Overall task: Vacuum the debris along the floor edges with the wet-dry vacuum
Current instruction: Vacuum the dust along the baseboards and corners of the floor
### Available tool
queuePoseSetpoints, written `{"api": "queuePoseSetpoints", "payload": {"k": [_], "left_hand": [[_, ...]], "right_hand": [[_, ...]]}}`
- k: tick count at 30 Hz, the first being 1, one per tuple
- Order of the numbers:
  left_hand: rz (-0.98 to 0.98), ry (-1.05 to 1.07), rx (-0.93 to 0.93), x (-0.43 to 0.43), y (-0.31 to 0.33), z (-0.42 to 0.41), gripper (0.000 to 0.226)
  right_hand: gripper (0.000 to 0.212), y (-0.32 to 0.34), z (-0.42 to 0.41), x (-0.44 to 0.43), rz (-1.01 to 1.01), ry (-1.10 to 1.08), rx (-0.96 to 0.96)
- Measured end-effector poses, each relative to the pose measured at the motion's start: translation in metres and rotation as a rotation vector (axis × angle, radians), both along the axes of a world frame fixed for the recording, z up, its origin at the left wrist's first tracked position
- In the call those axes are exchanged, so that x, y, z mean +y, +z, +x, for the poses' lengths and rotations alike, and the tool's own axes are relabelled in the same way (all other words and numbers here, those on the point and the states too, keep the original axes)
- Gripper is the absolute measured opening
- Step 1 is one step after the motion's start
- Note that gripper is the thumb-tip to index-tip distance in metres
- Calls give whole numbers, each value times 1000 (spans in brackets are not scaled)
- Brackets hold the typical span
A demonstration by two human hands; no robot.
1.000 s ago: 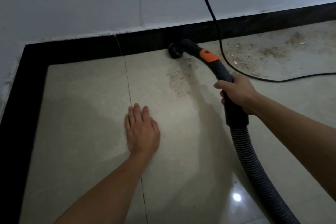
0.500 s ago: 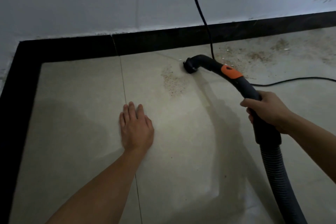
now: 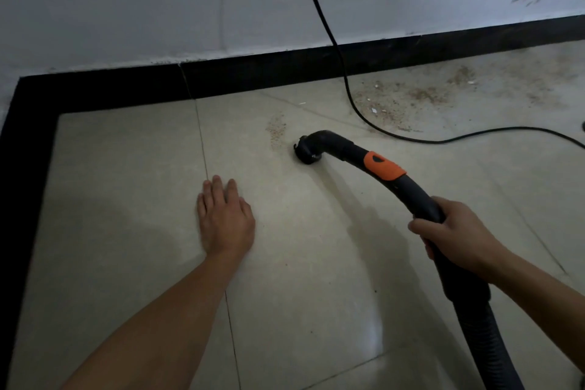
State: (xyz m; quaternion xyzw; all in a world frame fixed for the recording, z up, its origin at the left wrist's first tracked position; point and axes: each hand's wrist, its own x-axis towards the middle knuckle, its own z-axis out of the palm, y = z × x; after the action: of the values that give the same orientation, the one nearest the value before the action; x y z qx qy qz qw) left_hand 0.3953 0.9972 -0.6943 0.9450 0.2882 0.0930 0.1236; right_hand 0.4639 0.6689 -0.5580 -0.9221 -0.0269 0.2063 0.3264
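The vacuum nozzle rests on the floor, ahead-left of the right hand, whose grip is closed around the vacuum handle. Debris lies just beyond the nozzle. The left hand lies flat, open, holding nothing.

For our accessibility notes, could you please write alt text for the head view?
A right hand grips a black vacuum wand with an orange band, its nozzle beside a small brown debris patch on beige tile; the left hand rests flat.
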Motion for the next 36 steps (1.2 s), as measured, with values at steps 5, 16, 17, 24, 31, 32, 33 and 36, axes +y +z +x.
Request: {"api": "queuePoseSetpoints", "payload": {"k": [5,16,17,24,31,32,33,36], "left_hand": [[-6,-5,-4,0,-1,0,45],[7,-14,11,1,-4,1,47],[8,-17,17,1,-4,1,47],[14,-12,9,1,-1,0,54],[8,-24,66,2,-1,1,52],[7,-22,73,2,-1,2,53],[9,-20,78,2,-1,2,55],[14,-19,82,2,1,2,58]], "right_hand": [[11,-3,-8,18,-9,57,-7],[13,-16,11,56,-35,-27,-139],[13,-17,14,59,-36,-11,-129],[13,-25,42,83,4,-81,-140],[16,-32,74,98,-5,-110,-152],[16,-33,78,102,-11,-111,-155],[16,-34,82,108,-12,-90,-152],[16,-28,90,126,-12,-24,-154]]}}
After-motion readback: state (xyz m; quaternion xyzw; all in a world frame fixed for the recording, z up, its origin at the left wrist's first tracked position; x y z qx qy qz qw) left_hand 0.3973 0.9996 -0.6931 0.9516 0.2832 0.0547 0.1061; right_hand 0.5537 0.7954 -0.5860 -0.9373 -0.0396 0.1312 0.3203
